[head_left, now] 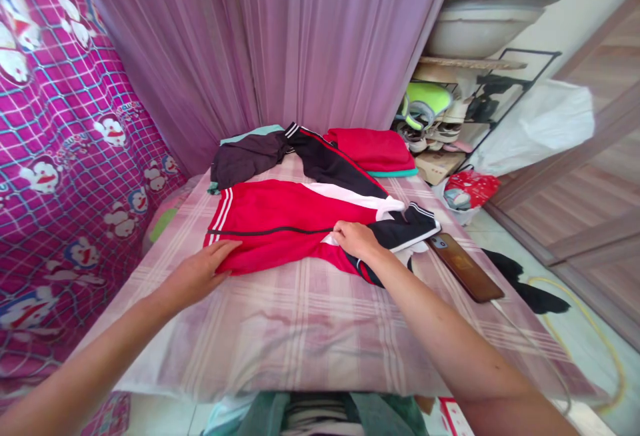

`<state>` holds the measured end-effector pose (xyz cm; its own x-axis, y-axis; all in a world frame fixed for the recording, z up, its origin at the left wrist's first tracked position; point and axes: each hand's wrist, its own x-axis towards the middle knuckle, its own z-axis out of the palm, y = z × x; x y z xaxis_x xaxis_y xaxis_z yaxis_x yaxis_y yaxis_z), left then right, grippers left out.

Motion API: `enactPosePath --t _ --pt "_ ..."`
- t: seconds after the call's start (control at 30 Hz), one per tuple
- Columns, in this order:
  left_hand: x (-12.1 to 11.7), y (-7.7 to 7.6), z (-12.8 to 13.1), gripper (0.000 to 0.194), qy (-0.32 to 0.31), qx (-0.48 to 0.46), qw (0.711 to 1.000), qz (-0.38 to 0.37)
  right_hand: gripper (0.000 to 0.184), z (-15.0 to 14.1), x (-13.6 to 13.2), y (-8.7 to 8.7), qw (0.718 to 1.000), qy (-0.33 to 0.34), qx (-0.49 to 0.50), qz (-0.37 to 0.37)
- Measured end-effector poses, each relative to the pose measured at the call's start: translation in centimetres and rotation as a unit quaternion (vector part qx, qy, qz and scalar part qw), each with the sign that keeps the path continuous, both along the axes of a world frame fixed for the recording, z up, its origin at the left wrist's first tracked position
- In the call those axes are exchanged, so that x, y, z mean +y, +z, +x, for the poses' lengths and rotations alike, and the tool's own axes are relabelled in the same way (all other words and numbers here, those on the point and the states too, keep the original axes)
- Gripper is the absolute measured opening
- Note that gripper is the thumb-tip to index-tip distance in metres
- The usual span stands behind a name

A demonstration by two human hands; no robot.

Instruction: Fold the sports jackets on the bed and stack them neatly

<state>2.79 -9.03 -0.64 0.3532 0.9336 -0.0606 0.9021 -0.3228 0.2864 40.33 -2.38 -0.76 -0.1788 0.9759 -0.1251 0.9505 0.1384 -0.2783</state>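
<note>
A red, white and black zip-up jacket (280, 206) lies spread sideways on the plaid-covered table, its white-striped hem to the left and its collar to the right. One black sleeve reaches up toward the back. My left hand (203, 273) rests at the near corner of the hem, fingers stretched out over the red cloth and the thumb apart. Near the chest, the closed fingers of my right hand (354, 239) grip the jacket beside the dark zipper line. What lies beneath those fingertips is hidden.
Behind the jacket are a dark folded garment (250, 156) and a folded red garment (370, 149). A brown-cased phone (465, 268) with a white cable lies at the right edge. Beyond stand a shoe rack (493, 123) and a white bag (550, 123); a purple curtain (300, 43) hangs behind.
</note>
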Motion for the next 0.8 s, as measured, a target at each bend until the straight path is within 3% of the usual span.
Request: enactPosePath --t 0.13,0.23,0.4,0.53,0.7,0.8 --pt "1.4 1.1 -0.8 0.048 0.106 -0.029 0.993 0.044 0.025 0.5 0.4 -0.8 0.999 0.023 0.043 0.006" --pt "2.8 2.3 -1.1 0.048 0.131 -0.041 0.989 0.056 0.03 1.3 0.7 -0.6 0.993 0.055 0.109 0.009" --pt "5.0 3.9 -1.4 0.04 0.084 0.0 0.993 0.076 0.038 3.1 0.2 0.8 0.96 0.13 0.237 -0.069" --pt "5.8 5.4 -2.1 0.038 0.045 0.009 0.994 0.101 0.058 3.9 -1.6 1.2 0.966 0.129 0.224 -0.024" --pt "5.8 7.4 -3.2 0.043 0.069 -0.042 0.993 0.081 0.016 4.2 -3.9 1.0 0.969 0.207 0.121 0.051" --pt "4.5 7.8 -3.2 0.046 0.055 -0.07 0.996 -0.011 0.017 5.3 -5.1 2.0 0.967 0.212 0.112 0.086"
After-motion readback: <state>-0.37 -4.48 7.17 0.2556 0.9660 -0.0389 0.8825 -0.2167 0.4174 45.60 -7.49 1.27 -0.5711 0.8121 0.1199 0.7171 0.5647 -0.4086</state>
